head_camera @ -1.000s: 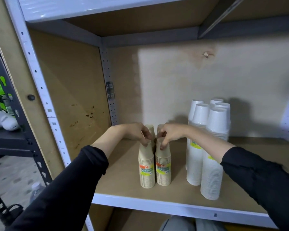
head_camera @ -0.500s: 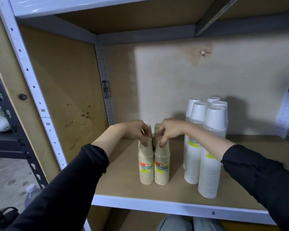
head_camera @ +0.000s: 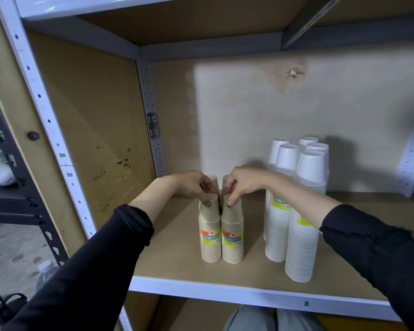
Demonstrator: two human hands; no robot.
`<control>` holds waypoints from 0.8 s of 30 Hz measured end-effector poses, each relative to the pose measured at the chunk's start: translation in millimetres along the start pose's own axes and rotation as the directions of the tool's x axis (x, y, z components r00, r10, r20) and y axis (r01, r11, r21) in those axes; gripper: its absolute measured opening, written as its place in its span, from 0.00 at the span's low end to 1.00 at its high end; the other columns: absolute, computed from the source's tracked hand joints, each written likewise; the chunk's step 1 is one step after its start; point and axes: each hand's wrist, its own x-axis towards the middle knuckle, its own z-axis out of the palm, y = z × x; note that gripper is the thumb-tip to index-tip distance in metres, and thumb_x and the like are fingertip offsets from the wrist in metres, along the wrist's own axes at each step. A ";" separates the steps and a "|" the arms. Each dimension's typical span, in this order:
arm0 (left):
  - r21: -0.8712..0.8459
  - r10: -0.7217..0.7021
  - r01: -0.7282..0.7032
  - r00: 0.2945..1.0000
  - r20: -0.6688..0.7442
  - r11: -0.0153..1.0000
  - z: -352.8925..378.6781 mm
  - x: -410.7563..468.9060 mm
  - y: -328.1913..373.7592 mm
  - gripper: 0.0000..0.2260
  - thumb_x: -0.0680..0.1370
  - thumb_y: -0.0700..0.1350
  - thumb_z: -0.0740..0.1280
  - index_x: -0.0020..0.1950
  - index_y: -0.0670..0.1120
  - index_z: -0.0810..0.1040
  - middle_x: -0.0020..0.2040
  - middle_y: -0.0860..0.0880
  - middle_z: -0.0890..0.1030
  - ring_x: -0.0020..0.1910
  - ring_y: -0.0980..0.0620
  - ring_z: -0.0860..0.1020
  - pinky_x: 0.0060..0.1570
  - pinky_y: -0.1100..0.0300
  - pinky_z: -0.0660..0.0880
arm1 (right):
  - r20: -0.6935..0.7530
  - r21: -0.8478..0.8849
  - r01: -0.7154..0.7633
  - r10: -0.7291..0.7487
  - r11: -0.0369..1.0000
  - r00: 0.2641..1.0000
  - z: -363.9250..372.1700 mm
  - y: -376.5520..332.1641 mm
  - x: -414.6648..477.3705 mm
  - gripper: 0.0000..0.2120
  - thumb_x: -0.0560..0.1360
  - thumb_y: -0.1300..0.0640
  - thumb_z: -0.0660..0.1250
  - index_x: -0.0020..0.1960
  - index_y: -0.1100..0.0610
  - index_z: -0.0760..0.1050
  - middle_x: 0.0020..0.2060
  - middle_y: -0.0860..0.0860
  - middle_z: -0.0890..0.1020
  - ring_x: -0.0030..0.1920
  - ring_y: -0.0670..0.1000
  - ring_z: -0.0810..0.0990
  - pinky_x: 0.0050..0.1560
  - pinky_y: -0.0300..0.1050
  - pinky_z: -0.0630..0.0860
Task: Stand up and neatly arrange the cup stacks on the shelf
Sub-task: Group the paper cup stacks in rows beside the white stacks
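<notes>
One shelf board (head_camera: 177, 263): carries every stack upright, white ones to the right, tan ones mid-shelf.
White cup stacks (head_camera: 299, 247): five in a tight cluster, likely already arranged; the right forearm crosses in front of them.
Tan cup stacks (head_camera: 232, 237): the front pair touch side by side, labels forward.
Left hand (head_camera: 191, 185): fingertips pinch the front-left stack's top cup, probably pressing it against its neighbour.
Right hand (head_camera: 244, 182): pinches the front-right top likewise.
Rear tan tops (head_camera: 213, 181): two peek out behind the fingers; their bodies and alignment are hidden.

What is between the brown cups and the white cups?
Only bare wooden shelf board, in the head view, separates the beige paper cup stacks from the white cup stacks.
</notes>
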 end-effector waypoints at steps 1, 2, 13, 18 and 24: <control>0.003 0.000 0.000 1.000 -0.005 1.000 0.2 -0.2 -0.5 0.18 0.71 0.43 0.72 0.61 0.45 0.78 0.50 0.51 0.76 0.50 0.55 0.73 0.47 0.66 0.68 | 0.001 0.009 -0.002 0.002 1.000 1.000 -0.6 -0.6 -1.1 0.19 0.65 0.54 0.75 0.53 0.60 0.80 0.44 0.52 0.81 0.45 0.47 0.75 0.42 0.38 0.69; 0.010 0.000 0.000 1.000 -0.010 1.000 0.4 -0.1 -0.8 0.18 0.71 0.43 0.72 0.61 0.45 0.78 0.50 0.51 0.76 0.50 0.55 0.73 0.48 0.66 0.68 | 0.001 0.014 -0.003 0.003 1.000 1.000 -0.9 -1.0 -2.1 0.18 0.65 0.55 0.75 0.52 0.60 0.81 0.44 0.53 0.82 0.44 0.47 0.75 0.41 0.38 0.69; 0.039 -0.007 0.008 1.000 -0.013 0.999 -0.4 0.9 -0.8 0.19 0.71 0.44 0.73 0.62 0.46 0.77 0.50 0.51 0.76 0.51 0.54 0.73 0.52 0.64 0.68 | -0.025 0.019 -0.011 0.011 1.000 1.000 0.8 -5.8 -10.5 0.15 0.66 0.56 0.74 0.51 0.59 0.81 0.40 0.51 0.78 0.42 0.48 0.74 0.34 0.36 0.66; -0.025 0.005 -0.008 0.994 -0.107 1.000 -0.2 -3.0 -7.4 0.17 0.70 0.47 0.73 0.59 0.47 0.79 0.49 0.52 0.78 0.50 0.54 0.76 0.52 0.64 0.70 | -0.121 0.098 0.011 0.001 0.995 0.993 1.2 -3.4 -18.4 0.07 0.68 0.56 0.72 0.43 0.59 0.81 0.31 0.44 0.76 0.35 0.44 0.72 0.35 0.36 0.66; -0.034 0.018 -0.029 0.961 -0.274 0.999 10.2 -14.7 -24.3 0.15 0.70 0.48 0.74 0.53 0.43 0.81 0.46 0.50 0.80 0.47 0.54 0.77 0.50 0.61 0.73 | -0.281 0.081 0.026 -0.002 0.996 0.960 6.5 -2.9 -35.7 0.15 0.71 0.58 0.69 0.49 0.70 0.79 0.45 0.59 0.84 0.49 0.57 0.80 0.37 0.39 0.69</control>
